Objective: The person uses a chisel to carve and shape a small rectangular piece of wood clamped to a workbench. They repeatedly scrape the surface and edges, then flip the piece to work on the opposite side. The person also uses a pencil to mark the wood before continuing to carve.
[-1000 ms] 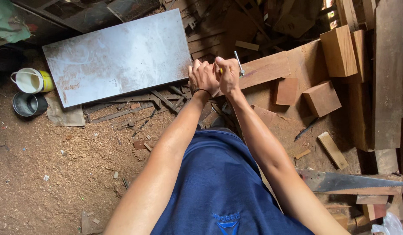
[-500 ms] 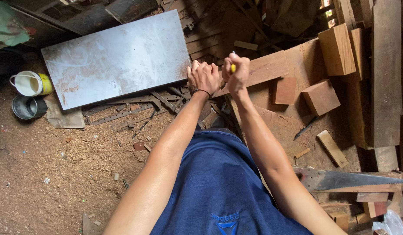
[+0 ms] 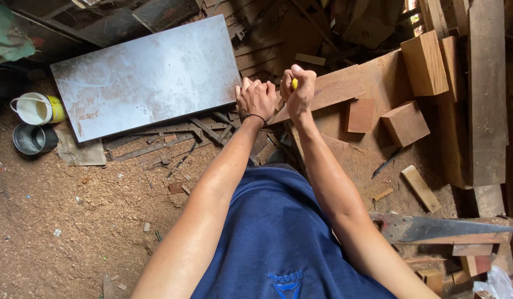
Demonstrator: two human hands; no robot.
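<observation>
Sawdust floor [image 3: 73, 221], wood offcuts; right hand [image 3: 299, 88] fisted round mostly hidden yellow tool [image 3: 294, 83]; left hand [image 3: 256, 98] curled, contents unclear.

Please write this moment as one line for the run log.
left hand: fist beside wooden board | right hand: gripping yellow-handled tool | nearby: metal sheet, handsaw

floor [image 3: 73, 221]: sawdust | metal sheet [image 3: 145, 77] | wood blocks [image 3: 403, 122] | handsaw [image 3: 445, 228] | cups [image 3: 35, 108]
</observation>
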